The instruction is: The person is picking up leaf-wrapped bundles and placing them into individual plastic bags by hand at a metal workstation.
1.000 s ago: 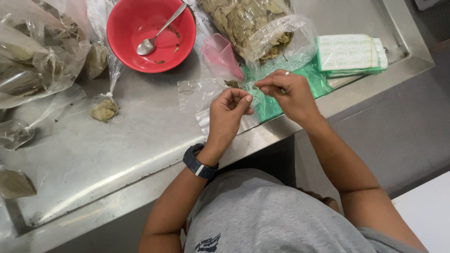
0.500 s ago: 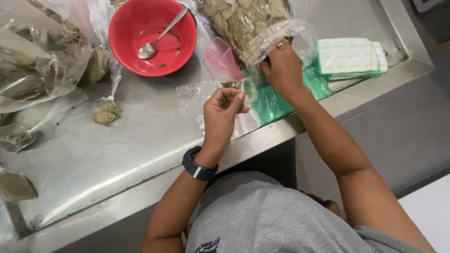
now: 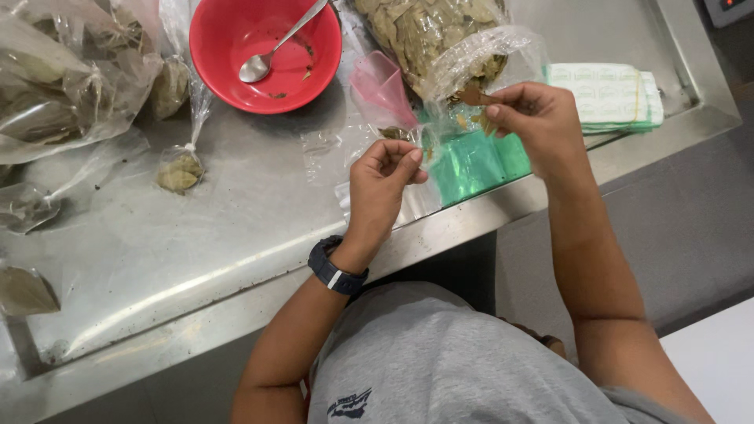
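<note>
Two bare hands work over a brushed steel table (image 3: pixel 236 235) near its front edge. Thumb and fingertips of the right hand (image 3: pixel 542 126) pinch a brown, brittle dried bay leaf (image 3: pixel 473 97), just outside the mouth of a large crinkled clear bag of dried leaves (image 3: pixel 428 35) that lies toward the back edge. Fingers of the left hand (image 3: pixel 385 177) curl loosely and pinch the rim of a small clear plastic pouch (image 3: pixel 393 137), held open, with a few leaves inside; the wrist wears a dark watch (image 3: pixel 336 268). Half a second earlier the right hand was pushed into the big bag's mouth; now it is drawn back out with the leaf, while the left hand has barely moved. A glossy red round bowl (image 3: pixel 267 55) with a metal spoon (image 3: pixel 275 51) sits at the back edge. Beside it, a small knotted pouch of leaves (image 3: pixel 179 171) lies flat, and more filled bags (image 3: pixel 63 78) pile at the left edge. Green translucent plastic sheets (image 3: pixel 471 161) lie under the hands, and a stack of white and green packets (image 3: pixel 609 94) rests toward the right edge
</note>
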